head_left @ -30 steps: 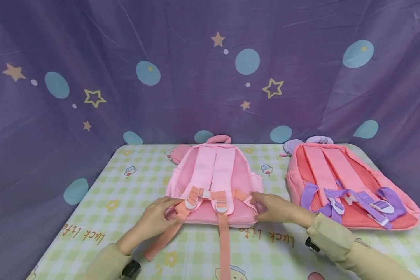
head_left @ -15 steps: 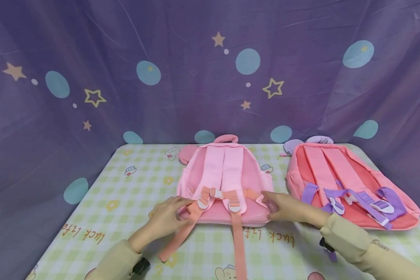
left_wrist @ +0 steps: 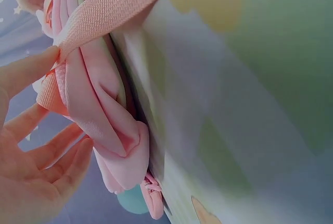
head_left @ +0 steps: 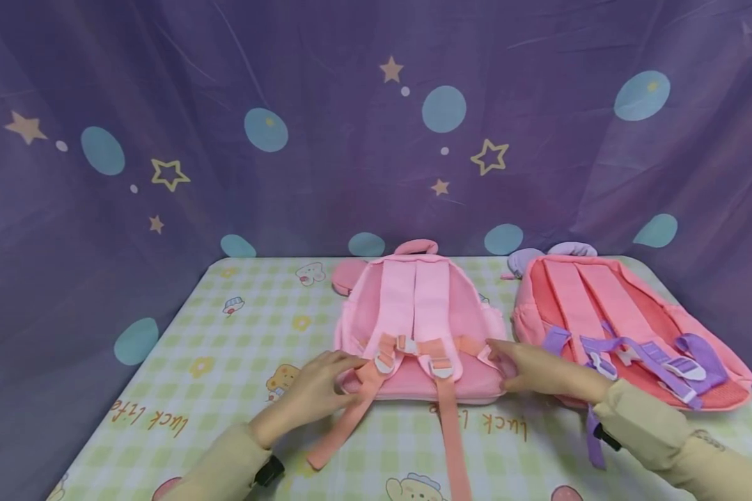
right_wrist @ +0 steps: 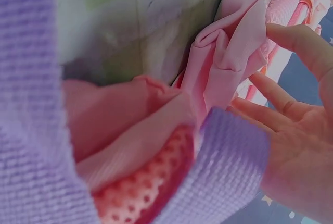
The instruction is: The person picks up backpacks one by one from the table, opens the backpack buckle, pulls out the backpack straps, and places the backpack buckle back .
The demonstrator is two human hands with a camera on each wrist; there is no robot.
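A light pink backpack (head_left: pixel 363 313) lies on the table with its shoulder straps facing up and orange webbing across its lower part. My left hand (head_left: pixel 316 391) touches its lower left corner, thumb and fingers spread and mostly straight in the left wrist view, beside an orange strap (left_wrist: pixel 112 8). At the lower right corner, my right hand (head_left: pixel 542 372) rests against the side, its fingers extended in the right wrist view. A coral-pink backpack (head_left: pixel 645 306) with purple straps (head_left: pixel 705 355) lies to the right, partly behind my right forearm.
Beneath both bags is a green-and-white checked tablecloth (head_left: pixel 188 362) with printed cartoons. A purple curtain (head_left: pixel 351 139) with stars and blue ovals hangs behind the table. The coral bag's side is close to the light pink bag. A purple strap end (head_left: pixel 594 438) hangs toward the front.
The light pink backpack has slid right, closer to the coral one, with both my hands moving along at its lower corners. The coral backpack stays in place.
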